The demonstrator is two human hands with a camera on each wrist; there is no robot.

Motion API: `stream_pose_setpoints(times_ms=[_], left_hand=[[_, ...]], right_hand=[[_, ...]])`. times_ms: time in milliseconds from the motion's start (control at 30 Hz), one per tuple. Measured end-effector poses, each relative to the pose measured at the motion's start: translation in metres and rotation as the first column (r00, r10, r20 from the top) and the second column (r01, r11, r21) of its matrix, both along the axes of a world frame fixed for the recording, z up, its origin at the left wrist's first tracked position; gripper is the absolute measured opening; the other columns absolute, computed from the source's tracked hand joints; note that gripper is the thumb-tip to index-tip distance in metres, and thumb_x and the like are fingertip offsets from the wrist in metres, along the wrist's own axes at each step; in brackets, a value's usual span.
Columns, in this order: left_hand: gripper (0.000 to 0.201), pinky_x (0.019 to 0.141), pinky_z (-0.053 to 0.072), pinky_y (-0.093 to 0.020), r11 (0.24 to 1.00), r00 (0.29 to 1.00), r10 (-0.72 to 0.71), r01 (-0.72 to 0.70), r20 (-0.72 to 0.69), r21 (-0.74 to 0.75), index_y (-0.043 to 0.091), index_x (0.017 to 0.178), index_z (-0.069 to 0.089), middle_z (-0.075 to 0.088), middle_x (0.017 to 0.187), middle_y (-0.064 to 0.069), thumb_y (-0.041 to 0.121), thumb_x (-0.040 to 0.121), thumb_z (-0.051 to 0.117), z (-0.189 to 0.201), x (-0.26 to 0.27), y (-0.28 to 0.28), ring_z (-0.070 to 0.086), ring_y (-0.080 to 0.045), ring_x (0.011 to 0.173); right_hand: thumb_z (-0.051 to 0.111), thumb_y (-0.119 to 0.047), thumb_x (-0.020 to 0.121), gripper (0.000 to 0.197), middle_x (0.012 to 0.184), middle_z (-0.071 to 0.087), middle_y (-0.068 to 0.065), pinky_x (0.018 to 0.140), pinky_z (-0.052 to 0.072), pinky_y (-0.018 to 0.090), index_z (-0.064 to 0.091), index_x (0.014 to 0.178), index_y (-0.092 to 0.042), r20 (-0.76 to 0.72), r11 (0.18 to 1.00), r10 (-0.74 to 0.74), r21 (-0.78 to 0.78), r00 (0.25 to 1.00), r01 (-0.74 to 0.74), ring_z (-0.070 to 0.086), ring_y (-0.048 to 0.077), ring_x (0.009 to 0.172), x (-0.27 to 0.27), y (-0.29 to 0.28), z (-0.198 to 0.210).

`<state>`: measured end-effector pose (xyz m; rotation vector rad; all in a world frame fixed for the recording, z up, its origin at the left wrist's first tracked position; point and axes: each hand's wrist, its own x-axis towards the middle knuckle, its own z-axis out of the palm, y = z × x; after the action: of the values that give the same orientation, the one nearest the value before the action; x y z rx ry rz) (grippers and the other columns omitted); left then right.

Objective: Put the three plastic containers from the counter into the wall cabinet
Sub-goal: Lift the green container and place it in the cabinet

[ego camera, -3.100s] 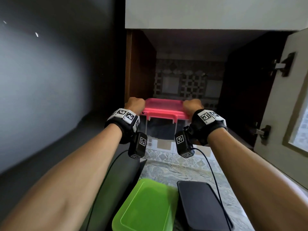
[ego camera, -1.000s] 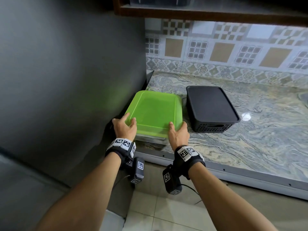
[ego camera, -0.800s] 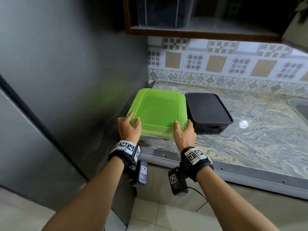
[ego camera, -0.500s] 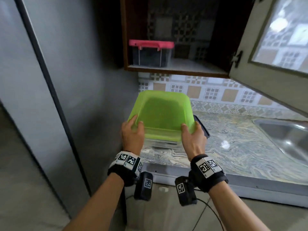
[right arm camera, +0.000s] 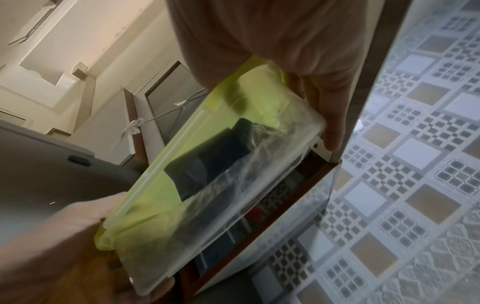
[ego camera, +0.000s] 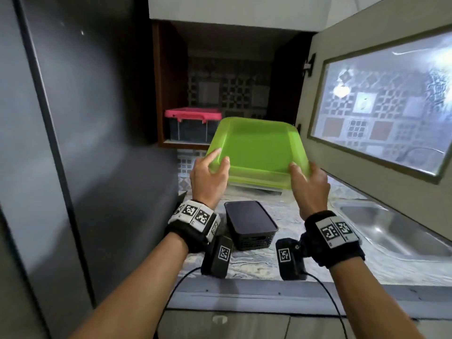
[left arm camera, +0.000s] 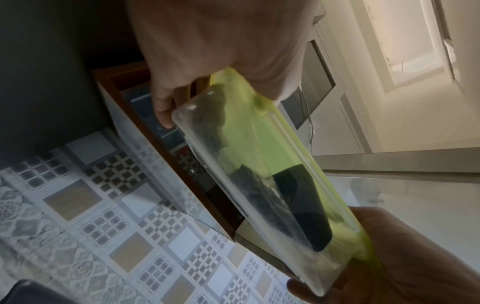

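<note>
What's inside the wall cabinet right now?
The pink-lidded container sits at the shelf's left side. The green-lidded container, held by both hands, covers the shelf's lower right, so anything there cannot be seen.

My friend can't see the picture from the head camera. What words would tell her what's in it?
Two hands, left hand and right hand, hold a green-lidded container up in front of an open wall cabinet. A pink-lidded container sits inside it, and a black container waits on the counter below.
</note>
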<state>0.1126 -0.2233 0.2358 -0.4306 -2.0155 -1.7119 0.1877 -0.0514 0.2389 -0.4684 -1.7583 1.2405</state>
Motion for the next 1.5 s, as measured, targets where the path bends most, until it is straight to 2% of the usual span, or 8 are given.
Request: stream_pose_setpoints(times_ms=[233,433,833,933,1033,1133,1267,1500], left_hand=[[0.043,0.110,0.035,-0.027,0.992,0.995,-0.094,0.097,0.043,-0.079,0.018,0.128,0.063,0.060,0.138,-0.003,0.038,0.089,0.061,0.032,-0.058,0.020,0.052,-0.016,0.130],[0.053,0.105,0.039,-0.027,0.982,0.989,-0.118,0.129,0.088,-0.135,0.019,0.132,0.059,0.060,0.138,-0.002,0.048,0.088,0.059,0.043,-0.103,0.034,0.053,-0.020,0.129],[0.092,0.111,0.036,-0.049,0.934,0.991,-0.126,0.137,0.055,-0.329,0.025,0.147,0.030,0.037,0.150,-0.017,0.074,0.073,0.057,0.052,-0.158,0.061,0.038,-0.035,0.138],[0.081,0.110,0.033,-0.051,0.941,0.995,-0.103,0.097,0.000,-0.324,0.026,0.148,0.030,0.020,0.154,-0.020,0.065,0.081,0.055,0.033,-0.158,0.072,0.032,-0.039,0.140],[0.065,0.114,0.029,-0.049,0.941,0.981,-0.014,-0.053,-0.194,-0.335,0.021,0.146,0.036,0.016,0.156,-0.022,0.056,0.091,0.047,0.018,-0.163,0.081,0.028,-0.040,0.142],[0.050,0.118,0.018,-0.048,0.840,0.850,0.079,-0.338,-0.521,-0.424,0.018,0.140,0.046,0.028,0.155,-0.021,0.044,0.098,0.038,0.013,-0.174,0.088,0.024,-0.037,0.146],[0.037,0.116,0.026,-0.052,0.742,0.730,-0.022,-0.446,-0.683,-0.500,0.012,0.134,0.053,0.052,0.140,-0.022,0.016,0.098,0.049,0.008,-0.195,0.098,0.042,-0.039,0.137],[0.051,0.121,0.018,-0.050,0.637,0.832,-0.067,-0.389,-0.551,-0.665,0.014,0.147,0.034,0.036,0.153,-0.021,0.010,0.097,0.044,0.018,-0.230,0.115,0.026,-0.036,0.146]], right_hand=[[0.057,-0.040,0.078,0.072,0.135,0.055,0.016,0.102,0.047,0.046,0.040,0.140,-0.007,0.103,0.993,0.032,-0.117,0.994,-0.020,0.054,0.030,0.116,-0.057,0.029,0.039],[0.051,-0.023,0.077,0.035,0.112,0.064,0.020,0.083,0.052,0.038,0.059,0.100,0.001,0.180,0.996,0.012,-0.086,0.984,0.004,0.059,0.026,0.083,-0.098,0.051,0.065],[0.028,-0.031,0.096,0.047,0.133,0.053,0.021,0.104,0.030,0.042,0.053,0.124,-0.003,0.135,0.994,-0.103,0.042,0.985,0.098,0.042,0.035,0.126,-0.159,0.068,0.072],[0.029,-0.029,0.096,0.047,0.137,0.052,0.019,0.109,0.030,0.042,0.047,0.132,-0.005,-0.026,0.935,-0.189,0.301,0.982,0.187,0.041,0.033,0.132,-0.159,0.060,0.041],[0.033,-0.030,0.095,0.051,0.153,0.036,0.016,0.120,0.020,0.043,0.041,0.142,-0.011,-0.128,0.725,-0.226,0.641,0.966,0.254,0.027,0.028,0.145,-0.162,0.052,0.004],[0.035,-0.029,0.094,0.054,0.157,0.028,0.014,0.120,0.016,0.047,0.036,0.145,-0.015,-0.097,0.557,-0.234,0.802,0.967,0.215,0.020,0.029,0.148,-0.173,0.056,-0.013],[0.033,-0.029,0.092,0.058,0.159,0.022,0.015,0.121,0.014,0.049,0.029,0.148,-0.015,0.000,0.550,-0.257,0.822,0.966,0.146,0.015,0.031,0.149,-0.196,0.069,-0.012],[0.025,-0.032,0.087,0.065,0.159,0.021,0.018,0.119,0.013,0.051,0.026,0.149,-0.010,0.148,0.550,-0.266,0.835,0.953,0.023,0.016,0.033,0.148,-0.234,0.085,-0.003]])
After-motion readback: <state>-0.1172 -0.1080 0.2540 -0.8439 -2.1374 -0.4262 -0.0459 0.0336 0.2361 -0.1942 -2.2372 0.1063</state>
